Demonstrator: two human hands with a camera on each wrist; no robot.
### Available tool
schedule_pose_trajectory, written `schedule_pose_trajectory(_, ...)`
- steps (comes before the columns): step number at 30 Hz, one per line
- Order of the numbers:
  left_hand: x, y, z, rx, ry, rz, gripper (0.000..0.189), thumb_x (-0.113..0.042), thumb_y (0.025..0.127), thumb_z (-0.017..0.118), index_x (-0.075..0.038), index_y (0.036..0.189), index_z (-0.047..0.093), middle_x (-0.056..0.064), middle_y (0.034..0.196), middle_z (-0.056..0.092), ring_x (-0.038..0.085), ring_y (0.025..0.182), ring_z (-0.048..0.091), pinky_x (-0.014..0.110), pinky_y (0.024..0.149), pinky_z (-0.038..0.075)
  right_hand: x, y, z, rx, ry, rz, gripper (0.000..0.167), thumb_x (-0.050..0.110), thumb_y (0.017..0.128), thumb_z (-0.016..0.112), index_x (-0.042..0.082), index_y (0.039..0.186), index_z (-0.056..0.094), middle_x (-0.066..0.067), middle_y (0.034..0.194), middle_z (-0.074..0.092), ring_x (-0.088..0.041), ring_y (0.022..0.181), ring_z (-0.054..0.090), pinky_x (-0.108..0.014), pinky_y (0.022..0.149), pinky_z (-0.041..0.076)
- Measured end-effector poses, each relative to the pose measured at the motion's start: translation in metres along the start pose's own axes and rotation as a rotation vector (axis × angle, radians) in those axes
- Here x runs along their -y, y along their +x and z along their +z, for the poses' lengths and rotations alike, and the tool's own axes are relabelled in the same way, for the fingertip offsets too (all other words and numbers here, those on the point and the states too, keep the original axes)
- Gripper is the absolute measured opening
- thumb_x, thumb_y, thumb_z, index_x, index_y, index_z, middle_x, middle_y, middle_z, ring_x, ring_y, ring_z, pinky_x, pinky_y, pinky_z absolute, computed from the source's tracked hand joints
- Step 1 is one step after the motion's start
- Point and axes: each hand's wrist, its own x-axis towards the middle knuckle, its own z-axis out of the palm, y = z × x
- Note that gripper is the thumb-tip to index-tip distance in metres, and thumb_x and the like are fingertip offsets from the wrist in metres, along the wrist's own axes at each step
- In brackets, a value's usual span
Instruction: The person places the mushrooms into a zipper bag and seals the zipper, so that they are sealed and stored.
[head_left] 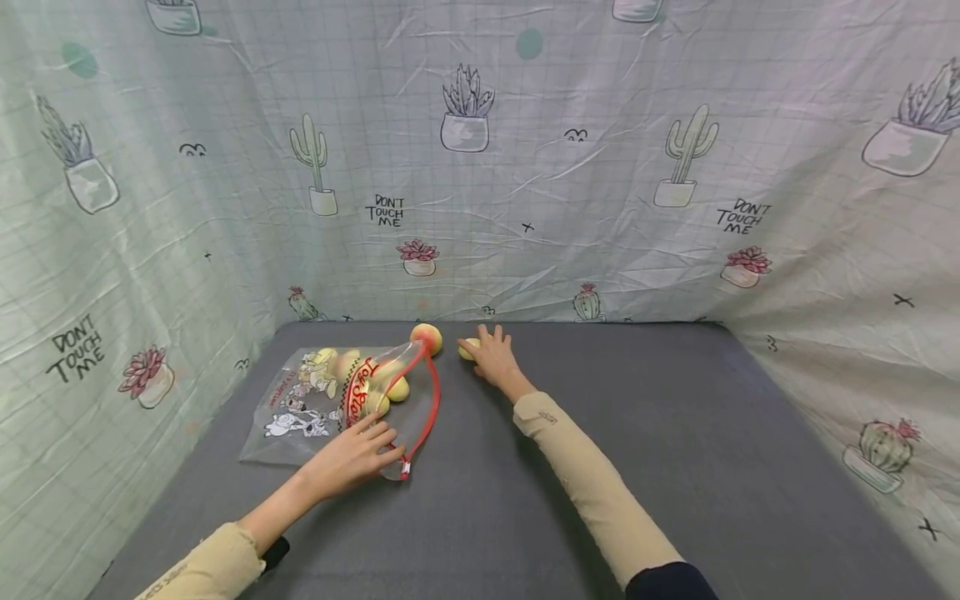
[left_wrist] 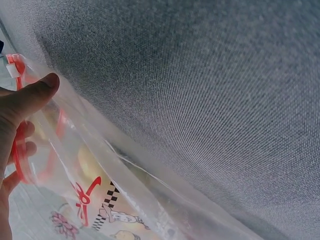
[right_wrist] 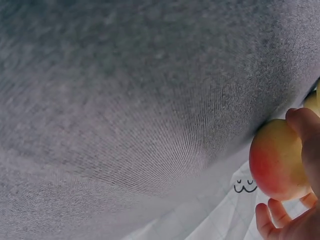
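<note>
A clear plastic zip bag (head_left: 300, 442) with printed cartoon figures and a red zip edge lies on the left of the table, several yellow fruits (head_left: 398, 389) inside it. At the bag's mouth, my left hand (head_left: 351, 461) holds the edge; the left wrist view has the thumb (left_wrist: 42, 95) on the near side of the film and fingers behind. Farther back, my right hand (head_left: 495, 358) grips a yellow peach with a red blush (right_wrist: 275, 160), thumb on one side and curled fingers on the other. Most of this peach is hidden in the head view.
Another red-and-yellow peach (head_left: 426, 337) sits at the bag's far corner, beside the red zip. The dark grey table (head_left: 637, 433) ends at the back against a hanging cloth (head_left: 570, 208) printed with cacti. A white zip slider (head_left: 406, 469) is at the bag's near corner.
</note>
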Motion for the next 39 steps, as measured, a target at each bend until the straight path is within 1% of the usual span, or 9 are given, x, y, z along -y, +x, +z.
schedule_pose_trajectory(3,0.0,0.0,0.001,0.001,0.0,-0.001,0.044,-0.023,0.058,0.077,-0.019,0.1,0.065,0.001,0.092,0.059,0.018,0.091,0.053,0.041,0.096,0.041,-0.001,-0.003,-0.001,-0.016,-0.011,0.0,0.057,0.034,0.082,0.061,0.036,0.133,0.036,-0.01,0.126,0.039,-0.036,0.105,0.042,-0.048,0.08,0.043)
schedule_pose_trajectory(8,-0.001,-0.001,0.001,0.011,0.005,-0.005,0.042,-0.022,0.06,0.076,-0.019,0.1,0.064,0.001,0.092,0.058,0.018,0.091,0.053,0.041,0.095,0.041,-0.003,-0.007,0.0,-0.063,-0.049,-0.034,0.059,0.038,0.079,0.063,0.034,0.132,0.037,-0.001,0.119,0.044,-0.033,0.099,0.044,-0.045,0.076,0.044)
schedule_pose_trajectory(12,0.0,-0.001,0.002,0.014,0.003,-0.006,0.043,-0.022,0.06,0.077,-0.019,0.101,0.064,0.001,0.093,0.058,0.018,0.091,0.053,0.042,0.096,0.041,-0.004,-0.012,-0.001,-0.085,-0.07,-0.049,0.061,0.041,0.078,0.063,0.033,0.133,0.036,0.001,0.116,0.045,-0.032,0.098,0.044,-0.044,0.075,0.044)
schedule_pose_trajectory(18,-0.001,-0.001,0.002,0.029,-0.002,-0.006,0.044,-0.024,0.06,0.078,-0.02,0.102,0.064,0.001,0.095,0.059,0.019,0.093,0.054,0.042,0.096,0.041,-0.005,-0.022,-0.004,-0.135,-0.06,-0.098,0.057,0.04,0.079,0.063,0.039,0.13,0.038,-0.001,0.112,0.047,-0.032,0.092,0.046,-0.042,0.07,0.047)
schedule_pose_trajectory(22,-0.001,-0.002,0.002,0.031,-0.001,-0.003,0.044,-0.024,0.06,0.078,-0.02,0.102,0.064,0.001,0.094,0.059,0.018,0.092,0.053,0.042,0.096,0.041,-0.005,-0.027,-0.006,-0.132,-0.058,-0.12,0.056,0.045,0.079,0.06,0.04,0.131,0.038,-0.005,0.114,0.045,-0.031,0.089,0.047,-0.041,0.067,0.047)
schedule_pose_trajectory(25,0.0,-0.001,0.002,0.026,0.005,-0.003,0.044,-0.024,0.06,0.078,-0.02,0.101,0.064,0.001,0.094,0.058,0.018,0.092,0.053,0.042,0.096,0.04,-0.004,-0.029,-0.007,-0.119,-0.082,-0.113,0.056,0.05,0.08,0.055,0.039,0.131,0.036,-0.006,0.118,0.043,-0.03,0.089,0.047,-0.04,0.067,0.047)
schedule_pose_trajectory(28,0.0,-0.001,0.001,0.013,0.004,-0.002,0.044,-0.023,0.059,0.078,-0.019,0.101,0.064,0.001,0.093,0.058,0.019,0.091,0.053,0.042,0.096,0.041,-0.003,-0.032,-0.008,-0.125,-0.106,-0.111,0.051,0.051,0.083,0.051,0.038,0.13,0.037,-0.006,0.118,0.043,-0.029,0.088,0.048,-0.04,0.067,0.047)
schedule_pose_trajectory(34,0.0,-0.001,0.001,0.003,0.003,0.002,0.044,-0.023,0.059,0.078,-0.019,0.1,0.065,0.001,0.093,0.059,0.019,0.092,0.053,0.042,0.095,0.041,-0.003,-0.038,-0.007,-0.212,-0.096,-0.136,0.038,0.045,0.087,0.049,0.037,0.123,0.044,-0.003,0.108,0.046,-0.028,0.079,0.05,-0.04,0.061,0.047)
schedule_pose_trajectory(39,-0.001,-0.001,0.001,0.006,0.004,-0.001,0.045,-0.023,0.058,0.079,-0.02,0.101,0.065,0.001,0.094,0.059,0.018,0.093,0.053,0.042,0.095,0.041,-0.003,-0.044,-0.008,-0.258,-0.133,-0.178,0.04,0.046,0.086,0.049,0.034,0.124,0.044,0.0,0.104,0.046,-0.028,0.077,0.05,-0.038,0.057,0.047)
